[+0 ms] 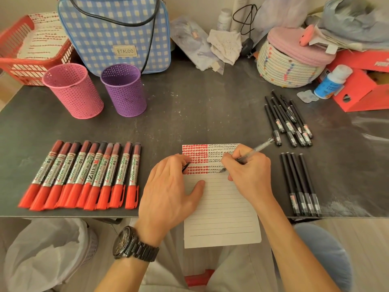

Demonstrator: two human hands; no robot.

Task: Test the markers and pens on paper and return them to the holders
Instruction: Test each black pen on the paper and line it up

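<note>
The right hand (248, 171) has its fingers (228, 159) pinched tight round a clear pen (253, 152), tip down on the lined paper (221, 218) at the tabletop (189, 114) edge. The left hand (168, 186) lies palm-down on the sheet, thumb flat, its curled fingers holding a small dark piece (186, 167) that is mostly hidden. Red markers (84, 175) lie in a row to the left, and black pens (288, 119) lie to the right. The pink holder (73, 91) and the purple holder (124, 90) stand behind the markers.

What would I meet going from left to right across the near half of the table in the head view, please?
Row of red markers → left hand holding a black cap → right hand writing with a pen → four black pens side by side.
</note>
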